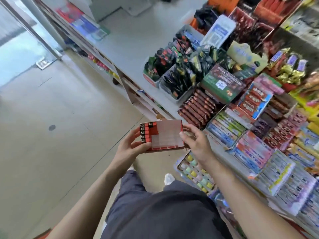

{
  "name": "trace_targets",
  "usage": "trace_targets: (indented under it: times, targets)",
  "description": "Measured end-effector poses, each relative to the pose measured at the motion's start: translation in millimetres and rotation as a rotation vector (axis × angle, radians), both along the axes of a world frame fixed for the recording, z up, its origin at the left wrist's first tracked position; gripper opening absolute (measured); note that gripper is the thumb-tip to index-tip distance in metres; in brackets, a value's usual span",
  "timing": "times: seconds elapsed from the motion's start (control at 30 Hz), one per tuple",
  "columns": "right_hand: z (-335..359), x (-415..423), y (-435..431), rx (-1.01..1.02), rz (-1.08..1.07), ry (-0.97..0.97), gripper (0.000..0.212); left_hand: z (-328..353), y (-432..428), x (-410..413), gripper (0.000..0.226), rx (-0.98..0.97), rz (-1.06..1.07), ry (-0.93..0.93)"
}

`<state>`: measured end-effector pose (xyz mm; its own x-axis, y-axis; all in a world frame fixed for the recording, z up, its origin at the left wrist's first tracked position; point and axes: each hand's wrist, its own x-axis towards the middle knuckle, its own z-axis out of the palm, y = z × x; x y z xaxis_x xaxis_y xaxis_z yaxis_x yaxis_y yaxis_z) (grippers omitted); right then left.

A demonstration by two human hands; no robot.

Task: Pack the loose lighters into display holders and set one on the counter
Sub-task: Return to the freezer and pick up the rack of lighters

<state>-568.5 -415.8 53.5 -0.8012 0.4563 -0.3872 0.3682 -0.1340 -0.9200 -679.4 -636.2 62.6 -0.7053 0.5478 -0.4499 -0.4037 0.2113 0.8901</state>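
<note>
A red and white display holder (166, 135) is held in the air over the floor, in front of the counter (131, 40). Several red lighters (146, 131) with black tops fill its left column, and most slots are bare white. My left hand (133, 145) grips the holder's left side, thumb across the lighters. My right hand (195, 140) touches the holder's right edge with its fingers bent around that side.
Boxes of chocolate bars (198, 107) and snack packets (181, 80) crowd the counter's right part. Gum and candy boxes (259, 152) fill the sloped rack at right. The tiled floor (60, 126) lies to the left, with a glass door beyond.
</note>
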Motion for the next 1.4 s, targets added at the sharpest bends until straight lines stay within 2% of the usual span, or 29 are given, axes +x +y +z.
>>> trace_targets:
  times: [0.1, 0.33, 0.57, 0.67, 0.83, 0.97, 1.07, 1.2, 1.27, 1.33, 1.4]
  targets:
    - [-2, -50, -3, 0.066, -0.043, -0.013, 0.025, -11, -2, -65, 0.068, 0.043, -0.061, -0.029]
    - [13, -145, -22, 0.142, -0.270, -0.034, 0.024, -5, 17, -204, 0.068, 0.075, -0.278, 0.061]
    - [41, -200, 13, 0.296, -0.409, -0.007, 0.028, 8, 92, -293, 0.075, 0.129, -0.447, 0.075]
    - [51, -213, 51, 0.340, -0.479, -0.008, 0.037, 15, 145, -314, 0.072, 0.176, -0.507, 0.103]
    - [72, -226, 123, 0.429, -0.591, 0.006, 0.025, 34, 240, -328, 0.064, 0.225, -0.550, 0.193]
    - [79, -232, 177, 0.519, -0.682, -0.026, 0.024, 41, 311, -337, 0.054, 0.246, -0.589, 0.246]
    - [84, -236, 213, 0.519, -0.709, -0.029, 0.019, 52, 357, -340, 0.055, 0.251, -0.587, 0.261]
    - [92, -247, 266, 0.512, -0.771, -0.053, 0.024, 66, 421, -356, 0.064, 0.238, -0.676, 0.330]
    - [96, -256, 293, 0.533, -0.800, -0.090, 0.033, 73, 455, -369, 0.062, 0.242, -0.720, 0.367]
    - [103, -266, 319, 0.551, -0.787, -0.132, 0.042, 86, 488, -380, 0.057, 0.251, -0.757, 0.430]
    - [110, -277, 345, 0.553, -0.772, -0.142, 0.042, 95, 521, -395, 0.064, 0.250, -0.797, 0.484]
